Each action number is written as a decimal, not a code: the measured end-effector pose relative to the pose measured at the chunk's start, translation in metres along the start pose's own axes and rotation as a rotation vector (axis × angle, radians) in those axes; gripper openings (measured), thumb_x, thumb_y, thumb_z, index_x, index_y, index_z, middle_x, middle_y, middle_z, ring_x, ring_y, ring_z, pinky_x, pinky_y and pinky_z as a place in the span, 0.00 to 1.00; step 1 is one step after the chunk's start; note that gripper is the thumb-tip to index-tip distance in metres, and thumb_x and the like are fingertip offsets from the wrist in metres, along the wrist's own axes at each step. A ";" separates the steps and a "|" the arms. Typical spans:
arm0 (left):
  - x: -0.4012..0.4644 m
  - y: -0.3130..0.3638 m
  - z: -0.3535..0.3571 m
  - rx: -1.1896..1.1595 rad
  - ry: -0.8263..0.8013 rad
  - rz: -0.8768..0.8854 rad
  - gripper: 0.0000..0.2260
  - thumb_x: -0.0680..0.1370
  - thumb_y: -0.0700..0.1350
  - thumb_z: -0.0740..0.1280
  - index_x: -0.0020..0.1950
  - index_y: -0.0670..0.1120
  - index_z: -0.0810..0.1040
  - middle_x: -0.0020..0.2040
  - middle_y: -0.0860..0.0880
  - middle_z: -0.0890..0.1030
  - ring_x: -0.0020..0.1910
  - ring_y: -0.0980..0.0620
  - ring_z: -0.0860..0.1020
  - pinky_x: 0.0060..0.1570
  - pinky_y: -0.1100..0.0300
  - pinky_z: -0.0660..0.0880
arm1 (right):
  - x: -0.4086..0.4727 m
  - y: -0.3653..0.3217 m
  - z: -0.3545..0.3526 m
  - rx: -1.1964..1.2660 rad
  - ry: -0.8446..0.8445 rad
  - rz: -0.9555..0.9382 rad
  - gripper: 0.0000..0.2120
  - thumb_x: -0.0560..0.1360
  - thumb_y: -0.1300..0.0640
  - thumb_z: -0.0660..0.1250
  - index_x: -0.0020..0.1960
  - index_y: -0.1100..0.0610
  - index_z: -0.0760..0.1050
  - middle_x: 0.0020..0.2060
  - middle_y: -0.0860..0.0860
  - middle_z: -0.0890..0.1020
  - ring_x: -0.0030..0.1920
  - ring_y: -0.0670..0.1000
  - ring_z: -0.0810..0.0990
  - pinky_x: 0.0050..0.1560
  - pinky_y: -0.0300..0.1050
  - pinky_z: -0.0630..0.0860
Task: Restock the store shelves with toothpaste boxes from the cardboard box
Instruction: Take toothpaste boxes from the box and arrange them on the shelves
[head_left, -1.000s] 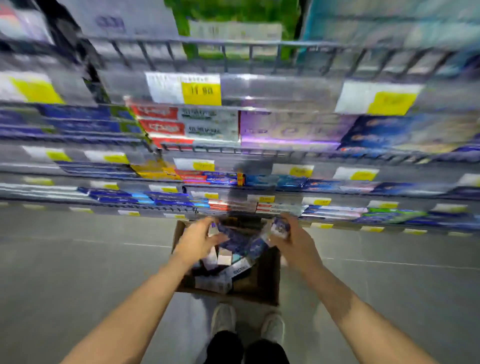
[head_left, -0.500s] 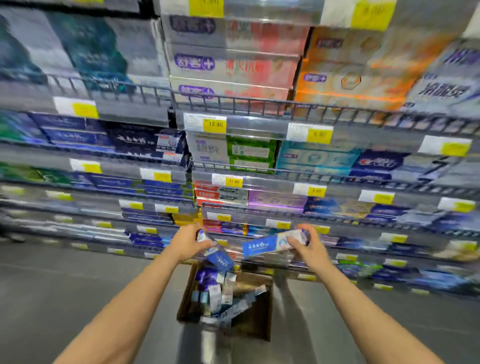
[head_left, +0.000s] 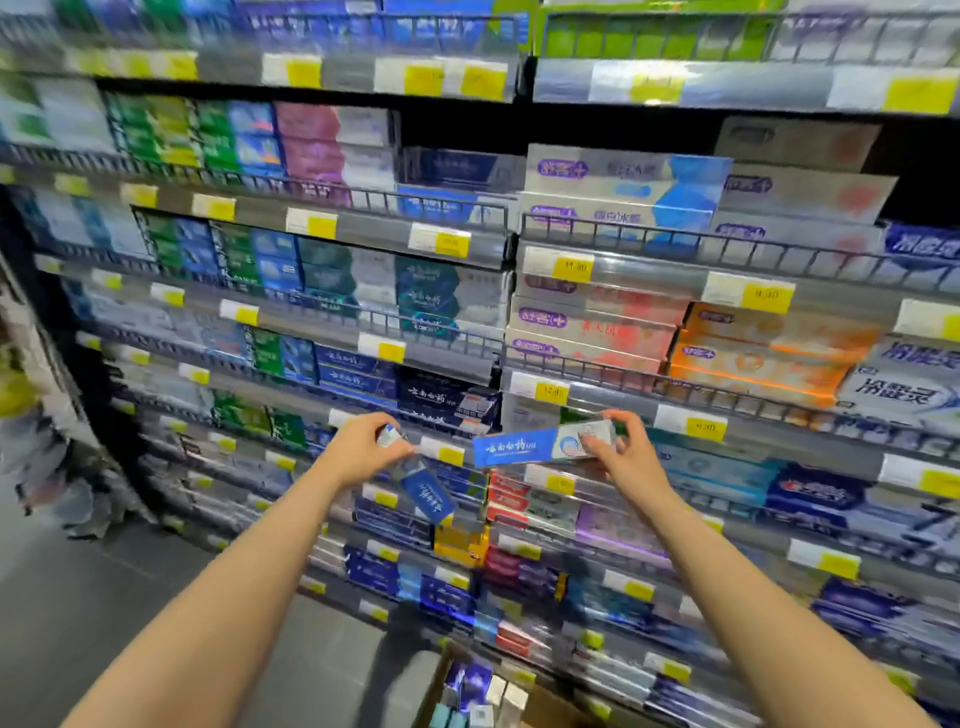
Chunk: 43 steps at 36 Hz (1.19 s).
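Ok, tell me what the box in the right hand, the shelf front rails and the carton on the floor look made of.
Blue toothpaste box in the right hand: looks like glossy printed card, with sharp folded edges and sheen. Shelf front rails: grey wire, probably coated metal, going by the thin bars. Cardboard box on the floor: plain brown matte cardboard.

Bright, even overhead store lighting. Motion blur smears the shelves (head_left: 509, 249) left of and above the fingers (head_left: 589, 441). Wide-angle distortion bows the frame edges.
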<state>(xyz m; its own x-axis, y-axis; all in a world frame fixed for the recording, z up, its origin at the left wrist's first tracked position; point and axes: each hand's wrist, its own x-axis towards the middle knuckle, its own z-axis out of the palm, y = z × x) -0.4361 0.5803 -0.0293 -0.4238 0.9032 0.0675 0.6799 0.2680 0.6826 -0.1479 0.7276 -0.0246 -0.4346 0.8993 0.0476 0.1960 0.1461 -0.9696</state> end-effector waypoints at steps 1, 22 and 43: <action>0.000 0.003 -0.017 0.009 0.029 0.017 0.11 0.75 0.48 0.70 0.45 0.41 0.77 0.39 0.46 0.77 0.36 0.49 0.73 0.32 0.62 0.67 | 0.003 -0.017 0.007 0.015 0.003 -0.030 0.14 0.77 0.62 0.64 0.60 0.56 0.63 0.54 0.61 0.77 0.38 0.47 0.79 0.28 0.31 0.74; 0.118 -0.015 -0.249 -0.066 0.264 0.223 0.23 0.74 0.55 0.69 0.62 0.43 0.75 0.62 0.45 0.75 0.61 0.43 0.73 0.52 0.50 0.74 | 0.096 -0.220 0.124 0.093 0.368 -0.438 0.15 0.76 0.55 0.66 0.59 0.45 0.66 0.45 0.59 0.76 0.42 0.57 0.81 0.27 0.32 0.72; 0.224 0.027 -0.231 -0.175 0.187 0.535 0.29 0.75 0.50 0.70 0.73 0.53 0.63 0.72 0.50 0.66 0.60 0.50 0.72 0.53 0.60 0.66 | 0.192 -0.244 0.146 -0.016 0.494 -0.544 0.25 0.75 0.59 0.66 0.68 0.57 0.59 0.66 0.53 0.66 0.67 0.51 0.65 0.64 0.46 0.66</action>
<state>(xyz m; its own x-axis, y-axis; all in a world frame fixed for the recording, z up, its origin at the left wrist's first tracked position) -0.6510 0.7127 0.1730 -0.1585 0.8191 0.5513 0.7262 -0.2816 0.6272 -0.4073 0.8046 0.1862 -0.0278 0.7783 0.6273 0.0805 0.6272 -0.7747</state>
